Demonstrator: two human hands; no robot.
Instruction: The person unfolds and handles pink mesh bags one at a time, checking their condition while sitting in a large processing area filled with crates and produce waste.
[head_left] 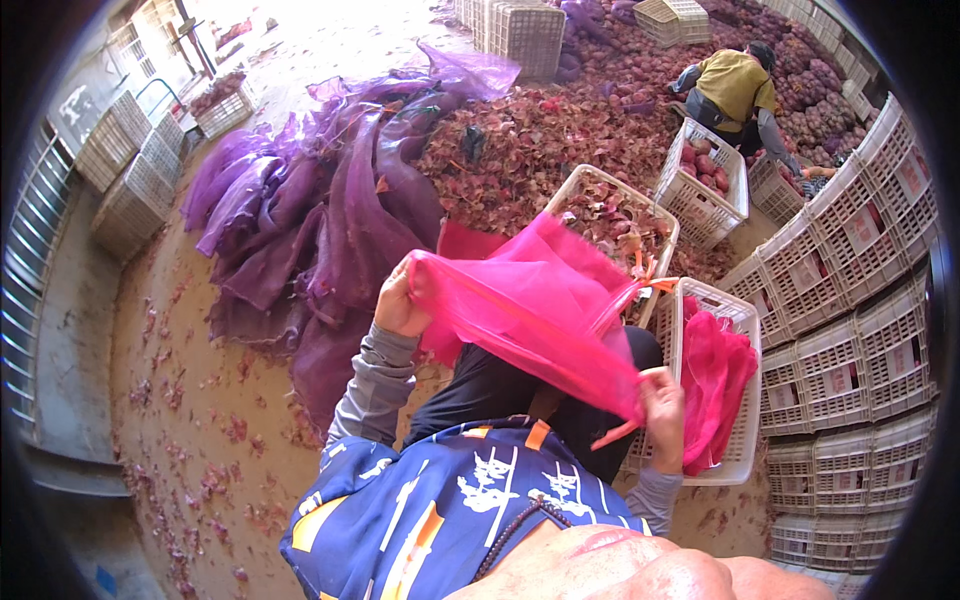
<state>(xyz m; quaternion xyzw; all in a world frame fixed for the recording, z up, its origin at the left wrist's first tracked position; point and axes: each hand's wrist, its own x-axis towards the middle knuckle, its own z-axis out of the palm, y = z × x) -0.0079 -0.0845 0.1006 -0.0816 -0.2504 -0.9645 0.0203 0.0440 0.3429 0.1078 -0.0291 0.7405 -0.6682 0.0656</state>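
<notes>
A bright pink mesh bag (530, 300) is stretched across my lap between both hands. My left hand (402, 300) is closed on one corner of it, up and to the left. Lower on the right, my right hand (661, 408) grips the opposite end, where an orange strip dangles. An orange drawstring (640, 285) sticks out at the bag's far right side. Beside my right hand stands a white plastic crate (742, 455) with more pink mesh bags (715, 385) in it.
Purple mesh sacks (350, 220) lie heaped at the left of a pile of onion skins (520, 140). A skin-filled crate (668, 215) stands ahead, an onion crate (715, 185) behind it. Stacked crates (850, 300) wall the right side. Another person (735, 90) crouches at the far right by piled onions.
</notes>
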